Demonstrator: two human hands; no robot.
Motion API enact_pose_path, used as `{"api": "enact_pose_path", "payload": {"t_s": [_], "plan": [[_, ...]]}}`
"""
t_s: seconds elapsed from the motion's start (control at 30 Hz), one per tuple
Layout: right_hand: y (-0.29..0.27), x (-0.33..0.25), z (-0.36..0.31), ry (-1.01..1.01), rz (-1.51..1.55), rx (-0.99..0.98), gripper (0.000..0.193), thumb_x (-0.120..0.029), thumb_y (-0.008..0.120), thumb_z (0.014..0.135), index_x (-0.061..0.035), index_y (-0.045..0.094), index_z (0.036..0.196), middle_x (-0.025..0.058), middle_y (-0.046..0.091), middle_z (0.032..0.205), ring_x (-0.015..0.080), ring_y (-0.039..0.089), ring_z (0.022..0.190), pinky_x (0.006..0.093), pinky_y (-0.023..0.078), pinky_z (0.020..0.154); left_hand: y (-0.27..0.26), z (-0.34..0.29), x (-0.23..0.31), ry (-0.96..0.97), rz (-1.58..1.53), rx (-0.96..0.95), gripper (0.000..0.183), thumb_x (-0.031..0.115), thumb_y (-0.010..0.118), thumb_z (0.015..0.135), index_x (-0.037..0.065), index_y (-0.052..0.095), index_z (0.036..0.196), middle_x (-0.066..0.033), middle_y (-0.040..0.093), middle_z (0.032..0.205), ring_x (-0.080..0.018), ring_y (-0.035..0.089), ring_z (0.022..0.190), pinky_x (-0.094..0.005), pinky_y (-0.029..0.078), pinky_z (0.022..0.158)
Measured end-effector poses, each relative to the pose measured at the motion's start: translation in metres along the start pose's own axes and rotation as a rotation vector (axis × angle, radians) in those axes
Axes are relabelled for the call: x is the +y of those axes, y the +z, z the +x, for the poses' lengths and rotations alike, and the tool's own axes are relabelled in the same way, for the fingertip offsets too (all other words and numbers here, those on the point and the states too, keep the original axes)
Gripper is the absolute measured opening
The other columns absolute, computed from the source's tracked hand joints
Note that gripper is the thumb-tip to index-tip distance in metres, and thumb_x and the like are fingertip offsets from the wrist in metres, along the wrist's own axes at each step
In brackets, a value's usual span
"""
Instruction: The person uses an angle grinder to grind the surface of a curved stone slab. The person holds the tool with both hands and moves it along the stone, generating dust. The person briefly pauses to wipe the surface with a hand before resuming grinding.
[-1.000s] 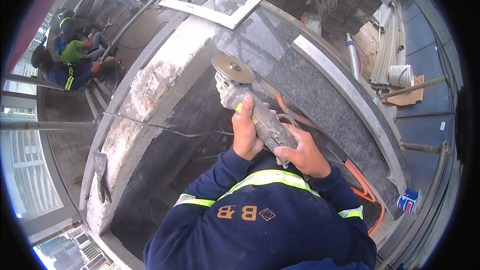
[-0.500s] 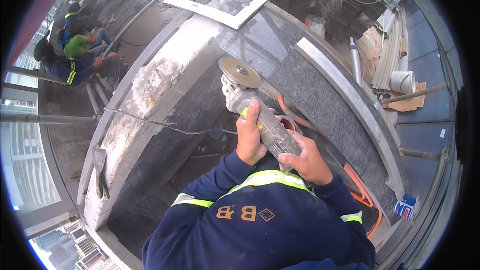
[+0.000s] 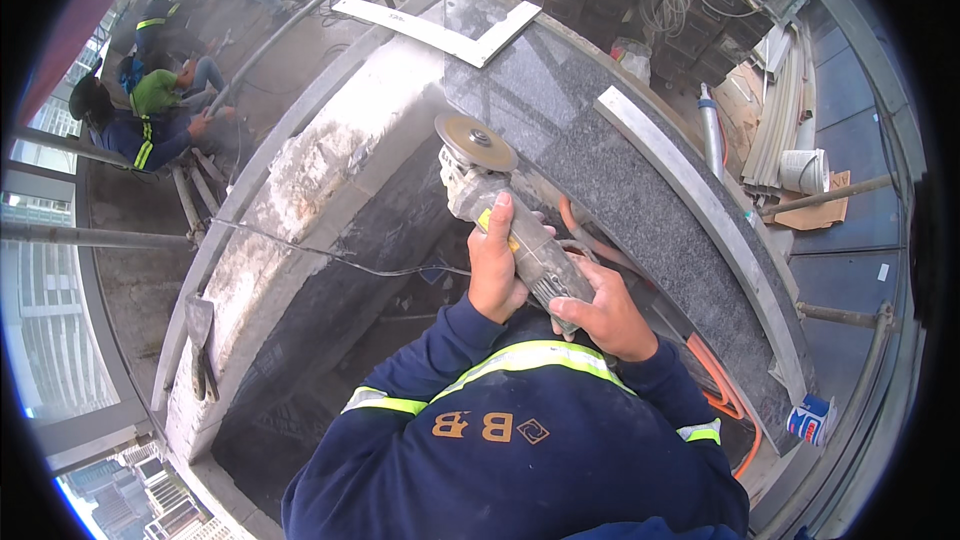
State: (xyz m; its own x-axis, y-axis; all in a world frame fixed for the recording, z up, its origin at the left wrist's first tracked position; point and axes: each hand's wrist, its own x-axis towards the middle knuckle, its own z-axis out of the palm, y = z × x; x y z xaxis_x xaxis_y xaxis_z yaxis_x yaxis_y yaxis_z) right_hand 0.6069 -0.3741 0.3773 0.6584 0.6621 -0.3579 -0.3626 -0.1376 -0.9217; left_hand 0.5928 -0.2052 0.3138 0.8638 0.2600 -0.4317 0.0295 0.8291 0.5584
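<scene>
The middle of the frame is being filled by a broad curved slab of dark speckled granite [image 3: 600, 170], which is running from the upper centre down to the lower right and is being bordered on its left by a rough, pale concrete edge [image 3: 300, 190]; beyond that edge open room is being left toward the left of the frame, where other workers [image 3: 150, 110] are crouching at the upper left. A long metal straightedge [image 3: 700, 230] is lying along the slab at the right, and a metal square [image 3: 440, 30] is resting at the top centre. An angle grinder [image 3: 510, 230] is being held at the centre, its disc [image 3: 475, 143] sitting at the slab's inner edge. Its body is being clenched by the left hand [image 3: 495, 265] from the left, thumb extended forward, while its rear is being grasped by the right hand [image 3: 605, 315], both forearms entering from below. A white bucket [image 3: 803, 170] is standing at the upper right and a small can [image 3: 808, 420] at the lower right; their contents cannot be told.
</scene>
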Motion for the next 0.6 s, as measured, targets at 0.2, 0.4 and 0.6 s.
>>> {"api": "enact_pose_path", "payload": {"t_s": [0.2, 0.4, 0.6], "plan": [[0.003, -0.002, 0.006, 0.001, 0.016, 0.010, 0.054, -0.017, 0.072, 0.090, 0.0075, 0.055, 0.136, 0.0061, 0.066, 0.088, 0.0096, 0.064, 0.069, 0.0262, 0.053, 0.062, -0.003, 0.006, 0.003, 0.005, -0.003, -0.008, 0.060, 0.051, 0.066, 0.100, -0.003, 0.051, 0.122, -0.0168, 0.062, 0.107, -0.0269, 0.069, 0.090, -0.0463, 0.062, 0.076], [0.002, -0.001, 0.013, 0.005, -0.002, 0.007, 0.053, -0.016, 0.072, 0.091, 0.0077, 0.055, 0.135, 0.0062, 0.066, 0.086, 0.0098, 0.063, 0.067, 0.0253, 0.052, 0.060, -0.004, 0.012, 0.010, 0.006, 0.018, -0.004, 0.057, 0.045, 0.069, 0.099, -0.003, 0.052, 0.122, -0.0177, 0.064, 0.106, -0.0278, 0.070, 0.089, -0.0468, 0.062, 0.075], [0.005, 0.000, 0.020, -0.018, 0.000, 0.008, 0.053, -0.016, 0.072, 0.091, 0.0075, 0.055, 0.136, 0.0063, 0.067, 0.086, 0.0096, 0.063, 0.065, 0.0249, 0.051, 0.058, -0.008, 0.019, 0.013, -0.015, 0.023, 0.002, 0.053, 0.040, 0.070, 0.097, -0.005, 0.053, 0.120, -0.0181, 0.065, 0.102, -0.0292, 0.070, 0.086, -0.0461, 0.062, 0.075]]}}
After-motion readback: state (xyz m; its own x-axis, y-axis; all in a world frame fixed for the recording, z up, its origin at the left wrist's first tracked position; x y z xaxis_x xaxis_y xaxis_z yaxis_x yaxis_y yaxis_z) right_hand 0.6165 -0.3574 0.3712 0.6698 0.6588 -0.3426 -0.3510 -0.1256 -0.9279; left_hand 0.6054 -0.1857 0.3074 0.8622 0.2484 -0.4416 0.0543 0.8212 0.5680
